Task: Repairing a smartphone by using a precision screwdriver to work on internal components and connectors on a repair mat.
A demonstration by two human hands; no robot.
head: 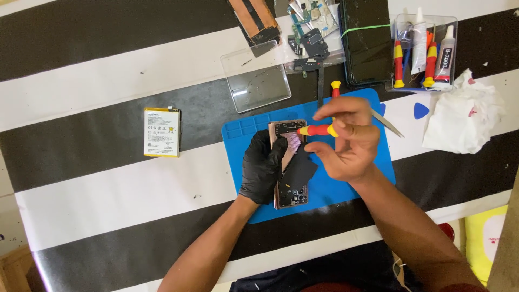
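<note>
Lying crosswise in right hand (348,141), screwdriver (317,130), tip leftward over phone (289,162)

Opened phone (289,184) flat; red-yellow screwdriver (316,130) level

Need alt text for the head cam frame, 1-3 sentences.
A gloved left hand steadies an opened smartphone on a blue repair mat while the bare right hand works a red-and-yellow screwdriver at its upper part. A phone battery lies to the left on the black-and-white striped table.
</note>
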